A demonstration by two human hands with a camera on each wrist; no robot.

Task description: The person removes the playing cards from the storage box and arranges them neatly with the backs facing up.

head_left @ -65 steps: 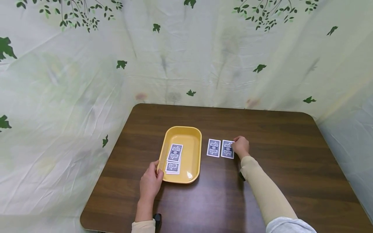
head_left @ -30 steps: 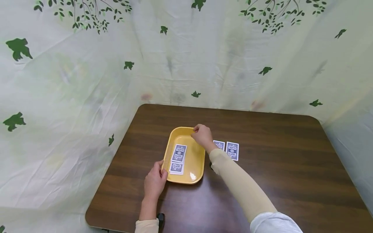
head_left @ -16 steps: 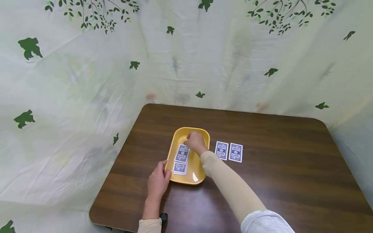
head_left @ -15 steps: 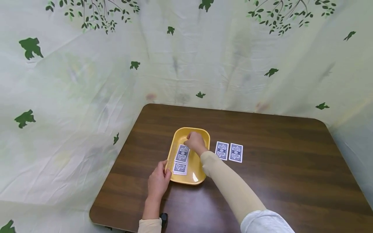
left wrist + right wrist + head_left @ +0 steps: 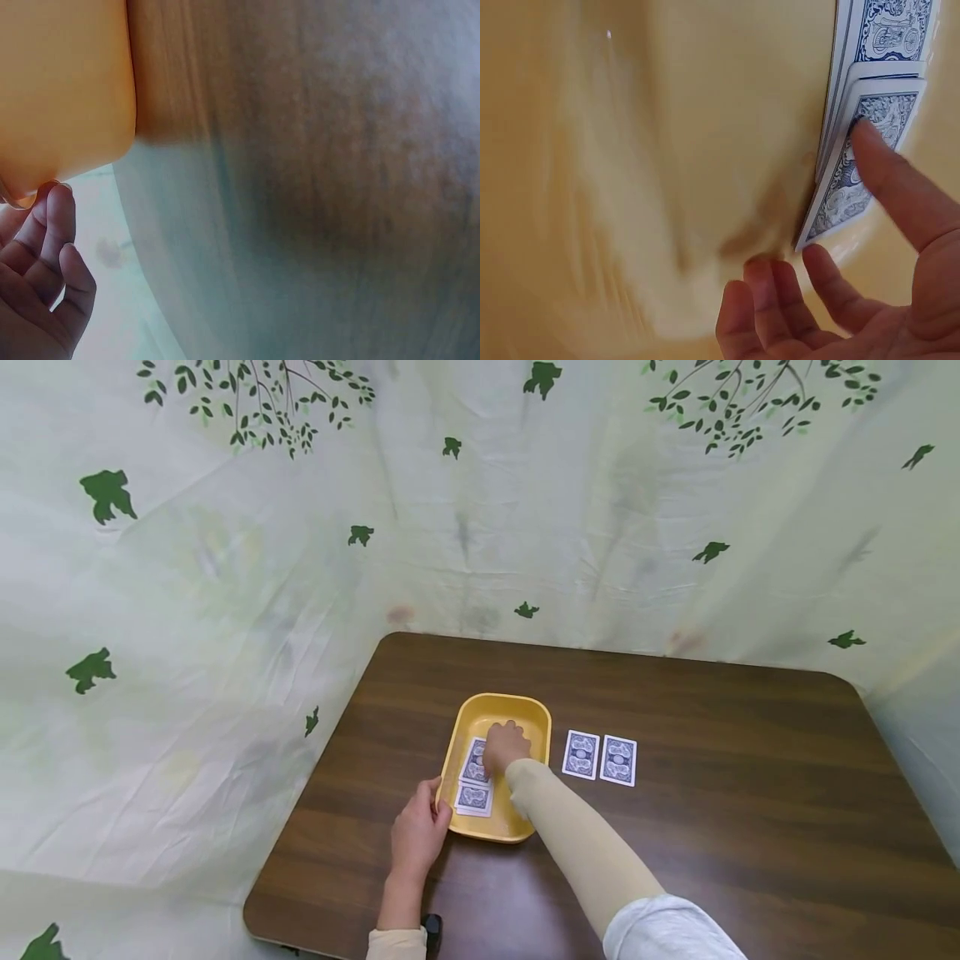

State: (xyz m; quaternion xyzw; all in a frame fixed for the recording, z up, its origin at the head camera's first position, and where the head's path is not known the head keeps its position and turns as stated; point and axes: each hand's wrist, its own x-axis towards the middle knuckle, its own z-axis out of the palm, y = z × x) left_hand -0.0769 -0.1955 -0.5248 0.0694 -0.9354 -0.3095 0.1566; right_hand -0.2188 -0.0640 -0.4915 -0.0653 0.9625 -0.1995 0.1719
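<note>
A shallow yellow tray on the table holds overlapping face-down playing cards. My left hand grips its near-left edge, and the left wrist view shows the left fingers at the tray's corner. Inside the tray, my right hand reaches the upper playing card. The right thumb lies on that card's blue patterned back, with the index fingertip at its edge, pinching it. Other cards lie partly beneath it. Two more face-down playing cards sit side by side right of the tray.
The brown wooden table has rounded corners. A pale curtain with green leaf prints hangs behind it and along its left side. The right forearm crosses the tray's near-right rim.
My right hand has moved left from the cards on the table, over the tray, and down onto the upper card. My left hand stays at the tray's edge. The head view has shifted slightly.
</note>
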